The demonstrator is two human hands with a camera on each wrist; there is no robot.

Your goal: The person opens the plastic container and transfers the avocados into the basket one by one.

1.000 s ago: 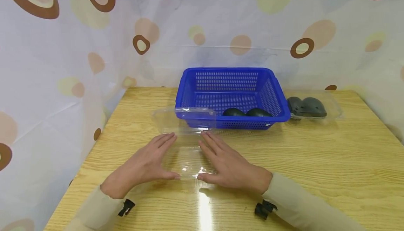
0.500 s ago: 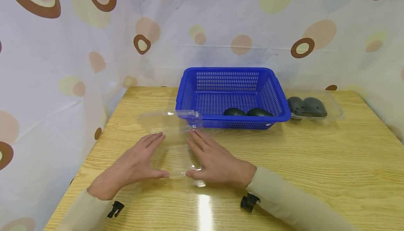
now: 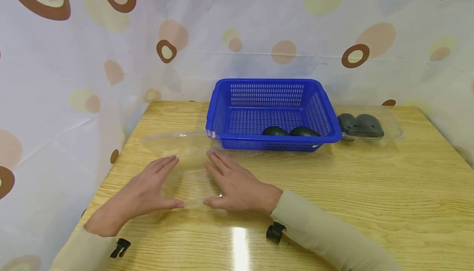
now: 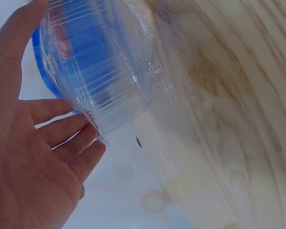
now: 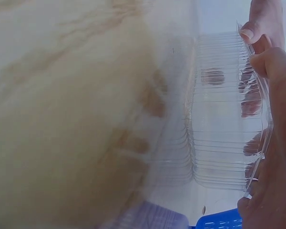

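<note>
A clear plastic clamshell container (image 3: 192, 183) lies between my two hands, its lid (image 3: 181, 142) raised at the back. My left hand (image 3: 138, 195) holds its left side, thumb at the near edge and fingers at the far edge. On the right side my right hand (image 3: 238, 186) grips it the same way. The left wrist view shows the ribbed clear wall of the container (image 4: 112, 90) beside the fingers of the left hand (image 4: 35, 152). In the right wrist view the right hand (image 5: 281, 124) is along the rim of the container (image 5: 217, 114). Nothing shows inside it.
Behind, a blue plastic basket (image 3: 274, 138) holds dark rounded objects (image 3: 303, 131) near its front wall. The raised lid overlaps its front left corner. To its right, another clear container (image 3: 393, 124) has dark rounded objects (image 3: 366, 126) inside. A patterned curtain borders the wooden table (image 3: 352, 188).
Both hands have slid leftward across the table together, carrying the open clamshell container with them. Its lid now overlaps less of the basket. The basket and the container at right have stayed put.
</note>
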